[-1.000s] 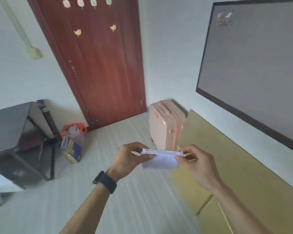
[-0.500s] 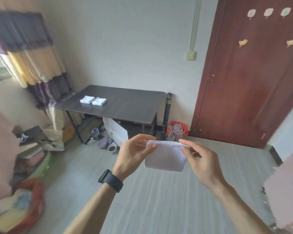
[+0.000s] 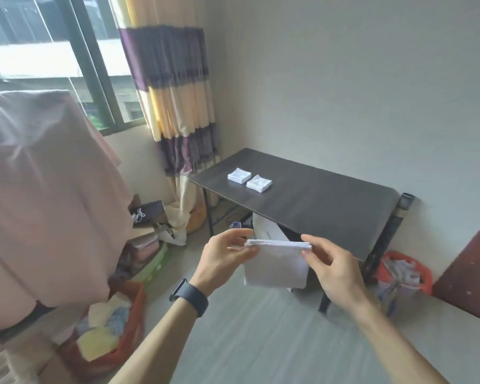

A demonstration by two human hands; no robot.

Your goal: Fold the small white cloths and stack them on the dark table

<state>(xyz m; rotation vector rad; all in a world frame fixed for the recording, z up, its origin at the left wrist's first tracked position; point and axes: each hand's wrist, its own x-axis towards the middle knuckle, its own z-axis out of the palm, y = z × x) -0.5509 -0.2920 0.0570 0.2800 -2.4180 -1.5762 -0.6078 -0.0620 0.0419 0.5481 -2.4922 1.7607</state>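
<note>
Before table (image 3: 330, 206), left hand (image 3: 222, 259), right hand (image 3: 336, 270) pinch cloth (image 3: 275, 267); bag (image 3: 172, 234) lettering blurred.

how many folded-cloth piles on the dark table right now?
2. First pile at the dark table's end by the curtain; second pile right beside it. Another cloth is off the table, pinched by left hand and right hand. Cloths per pile unclear.

A dark desk (image 3: 324, 203) is standing against the pale wall (image 3: 344, 92). Two piles of folded white cloths are lying on it toward its left end, the left pile (image 3: 239, 175) just beside the right pile (image 3: 258, 183).
</note>
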